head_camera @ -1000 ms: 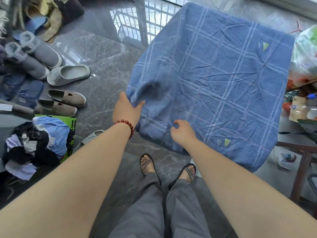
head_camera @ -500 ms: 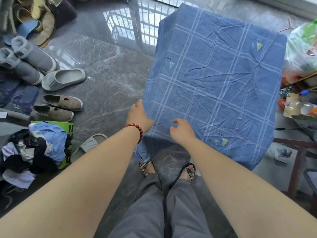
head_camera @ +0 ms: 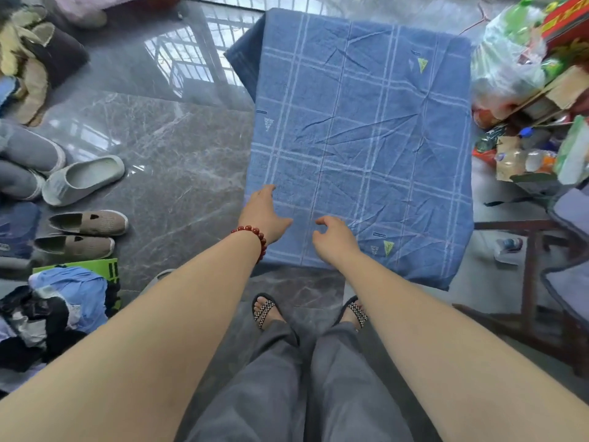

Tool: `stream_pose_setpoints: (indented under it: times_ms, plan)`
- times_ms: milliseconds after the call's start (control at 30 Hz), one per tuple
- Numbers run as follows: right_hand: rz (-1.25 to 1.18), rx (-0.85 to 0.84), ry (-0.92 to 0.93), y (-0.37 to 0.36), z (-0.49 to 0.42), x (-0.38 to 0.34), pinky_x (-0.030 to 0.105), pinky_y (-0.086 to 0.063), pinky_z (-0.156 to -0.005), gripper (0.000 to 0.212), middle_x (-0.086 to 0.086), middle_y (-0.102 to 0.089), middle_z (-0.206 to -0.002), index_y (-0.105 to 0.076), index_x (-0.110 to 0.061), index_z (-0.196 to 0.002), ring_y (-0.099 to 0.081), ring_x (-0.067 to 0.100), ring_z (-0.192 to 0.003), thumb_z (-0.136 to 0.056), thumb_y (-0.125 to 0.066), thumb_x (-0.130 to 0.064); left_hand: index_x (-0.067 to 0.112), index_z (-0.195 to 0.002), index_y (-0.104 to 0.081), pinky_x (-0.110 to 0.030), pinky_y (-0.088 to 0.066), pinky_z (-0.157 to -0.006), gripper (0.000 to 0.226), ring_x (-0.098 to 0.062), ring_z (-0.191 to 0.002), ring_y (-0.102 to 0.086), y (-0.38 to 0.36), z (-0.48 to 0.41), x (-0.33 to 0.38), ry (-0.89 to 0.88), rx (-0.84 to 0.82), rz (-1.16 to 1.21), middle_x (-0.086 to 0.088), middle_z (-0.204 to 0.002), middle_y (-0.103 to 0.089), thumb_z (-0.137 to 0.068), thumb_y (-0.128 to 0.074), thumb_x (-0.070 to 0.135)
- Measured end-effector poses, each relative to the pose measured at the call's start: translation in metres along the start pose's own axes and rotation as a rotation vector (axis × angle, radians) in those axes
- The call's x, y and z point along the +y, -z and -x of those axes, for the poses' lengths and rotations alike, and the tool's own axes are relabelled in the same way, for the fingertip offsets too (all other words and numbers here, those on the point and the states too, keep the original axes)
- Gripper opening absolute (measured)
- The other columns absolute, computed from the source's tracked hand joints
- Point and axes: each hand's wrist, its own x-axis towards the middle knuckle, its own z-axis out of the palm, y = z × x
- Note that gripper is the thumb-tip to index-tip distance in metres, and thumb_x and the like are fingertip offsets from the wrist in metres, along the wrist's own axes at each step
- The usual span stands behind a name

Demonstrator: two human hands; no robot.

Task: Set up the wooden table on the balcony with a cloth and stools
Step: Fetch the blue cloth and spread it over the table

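A blue checked cloth lies spread flat over the table, which it hides completely; its edges hang down on the near, left and right sides. My left hand, with a red bead bracelet on the wrist, rests flat with straight fingers on the cloth's near left edge. My right hand hovers over the near edge with fingers loosely curled, holding nothing. No stools can be made out.
Shoes and slippers line the grey marble floor at left, with a pile of clothes nearer. Bags, bottles and boxes crowd the right. A dark wooden frame stands at the near right. My sandalled feet are just before the cloth.
The left side of the cloth, bunched and hanging in my left hand a second ago, now lies smooth. My left hand let go and flattened onto the edge; my right hand lifted slightly.
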Motion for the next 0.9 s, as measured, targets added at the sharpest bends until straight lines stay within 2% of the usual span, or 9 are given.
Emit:
stream_pose_setpoints:
  times_ms: [100,200,367,467,667,900]
  plan:
    - [-0.02,0.024,-0.014,0.016,-0.002,0.021,0.032,-0.042,-0.095,0.042,0.006,-0.035,-0.147,-0.044,-0.013,-0.137,-0.051,0.026,-0.12,-0.096,-0.043,-0.022,0.016,-0.145,-0.027,-0.035,-0.036,-0.106,0.076,-0.023,-0.131,-0.039,-0.015,0.001,0.023,-0.028,-0.018,0.003,-0.005,-0.147,-0.035,-0.083,-0.069,0.022]
    - [-0.069,0.035,-0.04,0.035,-0.004,0.043,0.029,-0.042,-0.09,0.041,0.004,-0.035,-0.147,-0.044,-0.015,-0.137,-0.05,0.024,-0.121,-0.096,-0.043,-0.022,0.016,-0.145,-0.028,-0.033,-0.035,-0.105,0.075,-0.022,-0.132,-0.04,-0.033,0.001,0.048,-0.061,-0.055,-0.011,-0.005,-0.147,-0.035,-0.083,-0.069,0.023]
    - [-0.073,0.066,-0.027,0.073,-0.015,0.08,0.034,-0.037,-0.103,0.038,0.006,-0.039,-0.145,-0.047,-0.014,-0.133,-0.044,0.025,-0.128,-0.096,-0.046,-0.022,0.014,-0.144,-0.029,-0.032,-0.036,-0.103,0.071,-0.023,-0.13,-0.041,-0.064,-0.001,0.096,-0.08,-0.081,-0.038,-0.006,-0.146,-0.036,-0.085,-0.067,0.024]
    - [-0.082,0.082,0.012,0.101,-0.02,0.103,0.032,-0.036,-0.1,0.037,0.006,-0.044,-0.141,-0.049,-0.013,-0.132,-0.046,0.024,-0.126,-0.096,-0.047,-0.024,0.014,-0.143,-0.031,-0.034,-0.039,-0.102,0.068,-0.024,-0.127,-0.044,-0.085,0.0,0.125,-0.084,-0.081,-0.061,-0.007,-0.145,-0.037,-0.086,-0.066,0.025]
    - [-0.136,0.096,0.116,0.166,-0.029,0.145,0.028,-0.037,-0.097,0.033,0.005,-0.055,-0.132,-0.056,-0.011,-0.125,-0.052,0.023,-0.119,-0.095,-0.052,-0.023,0.011,-0.138,-0.039,-0.031,-0.034,-0.105,0.058,-0.022,-0.128,-0.044,-0.127,-0.006,0.191,-0.082,-0.05,-0.067,-0.009,-0.142,-0.041,-0.088,-0.063,0.026]
    - [-0.137,0.086,0.191,0.222,-0.054,0.157,0.024,-0.038,-0.09,0.03,0.001,-0.061,-0.127,-0.06,-0.013,-0.121,-0.058,0.021,-0.112,-0.095,-0.052,-0.024,0.012,-0.13,-0.051,-0.028,-0.034,-0.101,0.044,-0.021,-0.124,-0.047,-0.156,-0.025,0.251,-0.072,-0.011,-0.031,-0.007,-0.138,-0.048,-0.089,-0.062,0.025]
